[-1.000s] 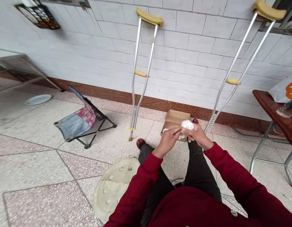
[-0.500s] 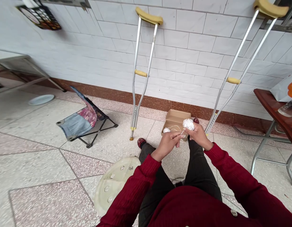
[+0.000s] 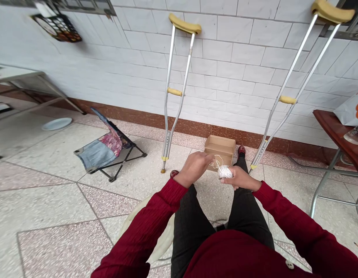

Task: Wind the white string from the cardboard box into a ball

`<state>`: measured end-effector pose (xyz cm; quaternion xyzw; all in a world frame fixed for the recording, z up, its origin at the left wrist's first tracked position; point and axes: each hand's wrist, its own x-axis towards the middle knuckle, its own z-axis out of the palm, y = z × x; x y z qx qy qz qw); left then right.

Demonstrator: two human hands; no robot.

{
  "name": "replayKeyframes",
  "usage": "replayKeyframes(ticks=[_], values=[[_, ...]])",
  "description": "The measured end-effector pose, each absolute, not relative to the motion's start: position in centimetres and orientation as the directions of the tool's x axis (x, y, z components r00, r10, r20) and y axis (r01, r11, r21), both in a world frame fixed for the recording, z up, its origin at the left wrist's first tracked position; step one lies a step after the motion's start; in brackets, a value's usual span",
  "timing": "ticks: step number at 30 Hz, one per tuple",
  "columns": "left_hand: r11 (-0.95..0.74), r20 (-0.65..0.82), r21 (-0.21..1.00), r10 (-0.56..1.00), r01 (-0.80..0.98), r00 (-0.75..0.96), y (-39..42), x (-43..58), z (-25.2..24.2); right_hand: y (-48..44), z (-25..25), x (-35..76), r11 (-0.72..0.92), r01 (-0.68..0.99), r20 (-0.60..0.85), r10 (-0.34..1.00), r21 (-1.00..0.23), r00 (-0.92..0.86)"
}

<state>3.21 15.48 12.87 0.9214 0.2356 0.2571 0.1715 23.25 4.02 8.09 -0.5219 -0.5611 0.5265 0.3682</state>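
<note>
My right hand is closed around a ball of white yarn, thumb along its near side. To the left of it, my left hand pinches a strand of the same yarn; the fingertips partly hide the grip. A loose loop of yarn hangs between the two hands. Beyond them an open cardboard box sits on the floor near the wall, its lid raised at the back. My left hand covers part of the box's front, so its contents hardly show.
Two crutches lean on the tiled wall, a left crutch and a right crutch. A low folding chair stands left. At right is a red-brown table carrying a bottle. A pale round stool is partly behind my left arm.
My left hand has moved left and slightly up, away from the right. My right hand has lowered the yarn ball a little toward me. A yarn loop now shows between them.
</note>
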Motion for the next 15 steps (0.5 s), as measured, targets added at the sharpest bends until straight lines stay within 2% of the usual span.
replayKeyframes(ticks=[2, 4, 7, 9, 12, 15], values=[[-0.808, 0.371, 0.489, 0.534, 0.329, 0.760, 16.1, 3.4, 12.0, 3.4, 8.6, 22.8, -0.153, 0.037, -0.157, 0.945, -0.987, -0.288], [-0.742, 0.336, 0.597, 0.576, 0.305, 0.745, 16.2, 3.8, 10.5, 3.0, 9.2, 22.6, -0.195, -0.120, -0.147, 0.933, -0.973, -0.327], [-0.559, 0.249, 0.801, 0.637, 0.215, 0.730, 15.3, 5.0, 7.7, 2.8, 10.3, 22.6, -0.214, -0.286, -0.111, 0.934, -0.934, -0.338], [-0.423, 0.184, 0.892, 0.660, 0.158, 0.729, 13.9, 6.0, 5.9, 3.1, 10.9, 22.7, -0.186, -0.359, -0.062, 0.941, -0.915, -0.332], [-0.299, 0.108, 0.946, 0.650, 0.123, 0.752, 11.2, 7.1, 3.6, 4.1, 11.2, 23.8, -0.129, -0.330, -0.017, 0.946, -0.935, -0.323], [-0.175, -0.028, 0.971, 0.589, 0.161, 0.808, 8.7, 6.7, 2.1, 5.1, 10.1, 25.8, -0.135, -0.081, -0.103, 0.944, -0.988, -0.314]])
